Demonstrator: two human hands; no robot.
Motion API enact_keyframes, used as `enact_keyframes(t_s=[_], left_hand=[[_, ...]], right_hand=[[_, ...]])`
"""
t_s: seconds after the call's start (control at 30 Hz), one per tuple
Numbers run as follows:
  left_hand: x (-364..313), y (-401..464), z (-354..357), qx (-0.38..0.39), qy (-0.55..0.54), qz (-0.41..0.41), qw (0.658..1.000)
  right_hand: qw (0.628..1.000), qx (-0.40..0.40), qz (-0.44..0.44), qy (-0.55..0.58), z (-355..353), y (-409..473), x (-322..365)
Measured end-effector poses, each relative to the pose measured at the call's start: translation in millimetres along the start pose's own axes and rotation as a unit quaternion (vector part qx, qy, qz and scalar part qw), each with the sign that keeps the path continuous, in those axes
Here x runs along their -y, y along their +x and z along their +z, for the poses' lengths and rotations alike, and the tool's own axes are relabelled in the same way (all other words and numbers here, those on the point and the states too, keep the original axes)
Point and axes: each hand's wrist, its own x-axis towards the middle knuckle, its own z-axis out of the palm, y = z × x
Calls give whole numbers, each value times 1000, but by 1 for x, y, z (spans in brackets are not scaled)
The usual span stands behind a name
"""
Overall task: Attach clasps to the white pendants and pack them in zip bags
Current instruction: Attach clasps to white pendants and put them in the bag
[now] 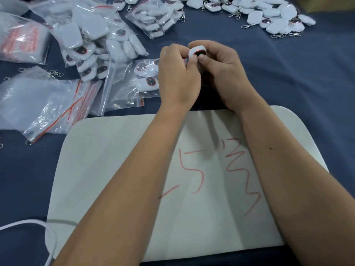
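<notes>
The counter [288, 83], covered in dark blue cloth, carries a white mat [115, 160] with red scrawl at the near edge, under both forearms. To the left lie filled zip bags [92, 41] of white pendants and a sheaf of empty zip bags [38, 104] with red seal strips; along the far edge sprawls a loose heap of pendants [269, 14], many already wearing metal clasps. Above the mat's far edge, the left hand [177, 73] and right hand [221, 73] meet around a single white pendant [196, 52] with a dark window, held off the counter; the fingers of both hands are curled and pinching it, thumbs pressed together at its near edge. This looks like the clasp-fitting step, though the clasp itself is hidden behind the fingers. Next, probably, seating the ring through the pendant's loop calls for a steady pinch and a small twist, then the piece goes to a bag.
</notes>
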Motion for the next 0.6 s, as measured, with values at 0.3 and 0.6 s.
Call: enact_keyframes(t_s=[0.3,0.6], left_hand=[[16,2,-21,55,231,147,960],[9,-28,-17,204,366,57,906]], right_hand=[[997,-70,5,-39,1,-22,7],[994,-98,-1,-43,-14,-54,5]])
